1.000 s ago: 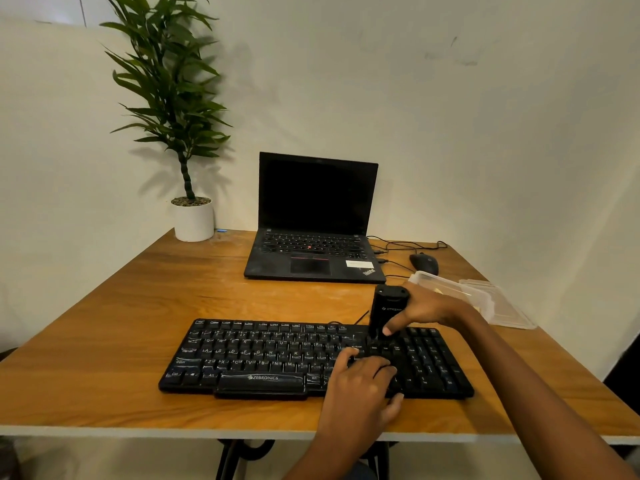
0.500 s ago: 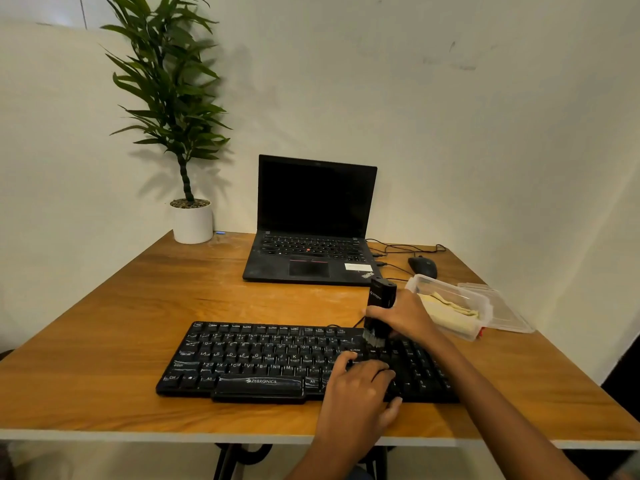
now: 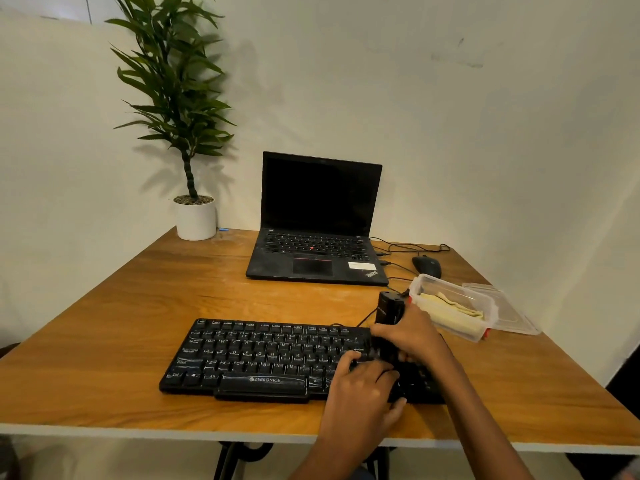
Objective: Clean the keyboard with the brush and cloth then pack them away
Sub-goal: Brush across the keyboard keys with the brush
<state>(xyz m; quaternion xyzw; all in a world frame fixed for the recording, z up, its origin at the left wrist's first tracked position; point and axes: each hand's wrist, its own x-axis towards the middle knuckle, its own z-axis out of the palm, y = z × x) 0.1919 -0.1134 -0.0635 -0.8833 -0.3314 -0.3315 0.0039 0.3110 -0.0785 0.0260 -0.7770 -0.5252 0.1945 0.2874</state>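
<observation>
Right hand (image 3: 414, 336) grips the black brush (image 3: 389, 308) upright, bristle end down on the right end of the keyboard (image 3: 259, 355); left hand (image 3: 362, 388) rests loose-fingered on the keys, apparently steadying it. The cloth (image 3: 450, 304) waits in the lidless container (image 3: 446, 285) nearby.

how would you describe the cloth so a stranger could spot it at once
On the wooden table, look right of the black keyboard, nearer than the mouse, for a clear plastic tub. The cloth lies folded inside it. It is pale yellow, the only fabric there; the lid beside is flat and clear.
</observation>
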